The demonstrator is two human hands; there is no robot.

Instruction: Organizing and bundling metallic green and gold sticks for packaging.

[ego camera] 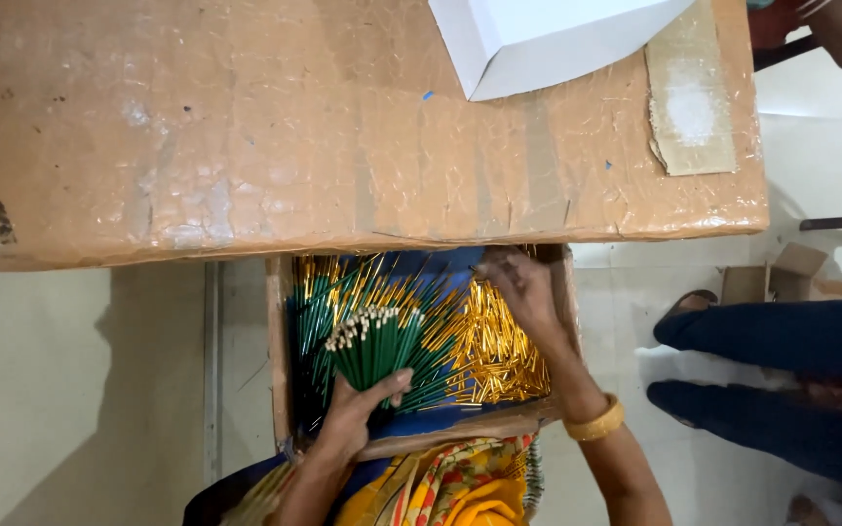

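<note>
My left hand (355,414) grips a fanned bundle of green pencils (374,343) with pale tips, held upright over an open cardboard box (279,351) on my lap. The box is full of loose green and gold pencils (494,351) lying on a blue lining. My right hand (523,287), a gold bangle on its wrist, reaches into the far right corner of the box and its fingers close on pencils there, under the table's edge.
A brown tape-covered cardboard table top (246,127) spans the upper view, with a white box (538,39) at its far edge. Another person's legs in dark blue trousers (782,336) stand to the right. A small cardboard box (782,278) lies on the pale floor.
</note>
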